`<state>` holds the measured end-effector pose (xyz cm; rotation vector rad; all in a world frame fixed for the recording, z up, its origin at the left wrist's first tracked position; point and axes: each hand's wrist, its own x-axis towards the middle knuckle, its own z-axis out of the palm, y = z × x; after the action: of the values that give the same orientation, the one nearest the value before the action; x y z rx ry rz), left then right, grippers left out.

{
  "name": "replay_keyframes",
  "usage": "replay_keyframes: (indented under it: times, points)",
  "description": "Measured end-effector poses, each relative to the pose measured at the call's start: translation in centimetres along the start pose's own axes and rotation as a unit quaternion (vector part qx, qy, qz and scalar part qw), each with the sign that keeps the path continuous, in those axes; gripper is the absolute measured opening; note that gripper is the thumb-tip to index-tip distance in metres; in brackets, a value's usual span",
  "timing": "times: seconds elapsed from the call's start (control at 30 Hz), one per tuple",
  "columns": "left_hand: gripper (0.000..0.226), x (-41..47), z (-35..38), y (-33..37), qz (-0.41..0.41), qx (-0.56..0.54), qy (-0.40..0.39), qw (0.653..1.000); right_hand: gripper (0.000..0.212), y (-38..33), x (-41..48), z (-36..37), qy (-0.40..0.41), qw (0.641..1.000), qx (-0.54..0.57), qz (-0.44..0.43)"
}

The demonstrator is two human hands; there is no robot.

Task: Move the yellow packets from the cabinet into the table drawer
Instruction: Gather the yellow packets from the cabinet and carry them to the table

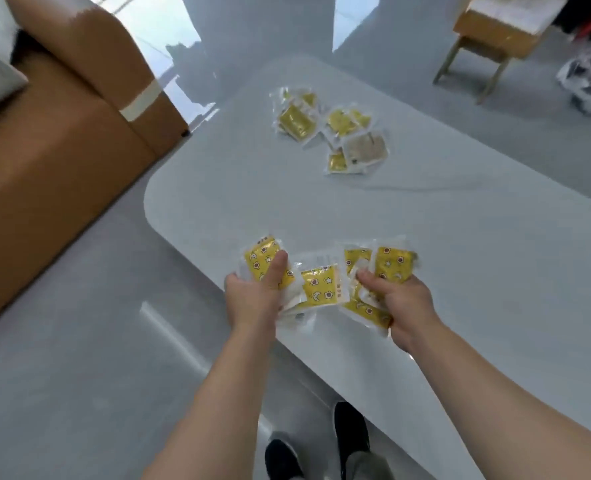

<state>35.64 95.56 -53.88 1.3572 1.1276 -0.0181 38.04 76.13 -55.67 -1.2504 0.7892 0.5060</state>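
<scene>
From the head view: gripping a fanned bunch of yellow packets (316, 284) in the left hand (252, 299), pressing the thumb (276, 268) down on top and curling the other fingers underneath, mostly out of sight. Gripping a second bunch (392, 265) in the right hand (401, 306) the same way, clamping from above with its thumb (370, 278). Holding both bunches side by side, nearly touching, just over the near rounded edge of the white surface (460, 237). Lying well beyond the fingers, toward the far end of the surface: a loose pile (335, 128) of more packets, mostly yellow, overlapping one another. Standing off beyond and to the left of the left fingers: a brown sofa (62, 133); far past the right fingers, a wooden stool (494, 32). Showing below the forearms, on the grey floor (79, 375): black shoes (351, 434).
</scene>
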Motion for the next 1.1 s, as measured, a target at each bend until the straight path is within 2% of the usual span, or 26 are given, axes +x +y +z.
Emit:
replay_keyframes:
  times: [0.2,0.37,0.57,0.7,0.83,1.1]
  points:
    - [0.074,8.4,13.1,4.2,0.071,0.145,-0.031,0.986,0.026,-6.7,10.2,-2.5,0.11,0.994,0.016,-0.013]
    - [0.094,16.7,22.1,6.4,0.1,0.222,-0.031,0.969,0.034,-11.0,19.5,-2.8,0.179,0.984,0.016,-0.009]
    - [0.103,24.2,28.2,9.6,0.158,0.261,-0.022,0.952,0.034,-15.8,27.9,-0.6,0.189,0.982,0.009,-0.011]
    - [0.096,26.8,30.3,10.1,0.197,0.317,-0.016,0.928,0.037,-16.9,30.7,1.0,0.214,0.974,-0.074,-0.02]
    - [0.093,27.9,31.0,9.4,0.203,0.394,-0.002,0.896,0.074,-16.1,31.8,2.2,0.269,0.949,-0.162,-0.005]
    - [0.065,27.3,28.3,9.6,0.247,0.481,0.013,0.841,0.139,-16.2,29.1,2.0,0.31,0.893,-0.327,0.013]
